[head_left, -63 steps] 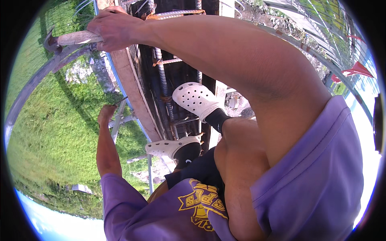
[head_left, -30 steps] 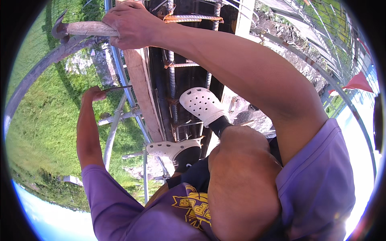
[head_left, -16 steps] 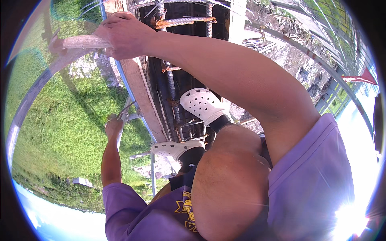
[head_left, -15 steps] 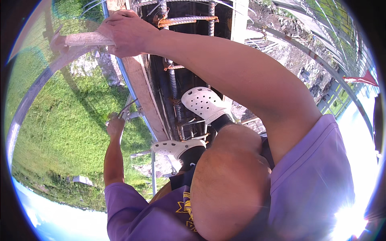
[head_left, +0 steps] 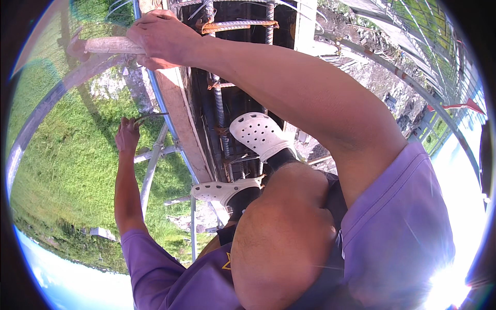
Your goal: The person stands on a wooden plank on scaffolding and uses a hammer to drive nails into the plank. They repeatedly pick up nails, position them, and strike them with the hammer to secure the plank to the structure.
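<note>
My right hand (head_left: 164,42) is closed round a hammer (head_left: 112,45) by its pale wooden handle, at the upper left, over the edge of a wooden formwork board (head_left: 181,103). The hammer's head points left, out over the grass. Lower down, my left hand (head_left: 127,135) reaches out beyond the board, closed on one end of a thin dark metal rod (head_left: 151,114). The rod's other end lies by the board's outer edge, across a bluish metal pipe (head_left: 160,95). Its exact kind I cannot make out.
Rebar (head_left: 219,103) with rusty ties stands inside the formwork, beside my feet in white clogs (head_left: 258,133). Scaffold pipes (head_left: 154,168) cross below my left arm. Grass (head_left: 77,160) lies far below on the left, rubble (head_left: 398,98) on the right.
My left hand has moved up and to the left with the rod, which now lies flatter and nearer the hammer. My right hand and the hammer have hardly moved.
</note>
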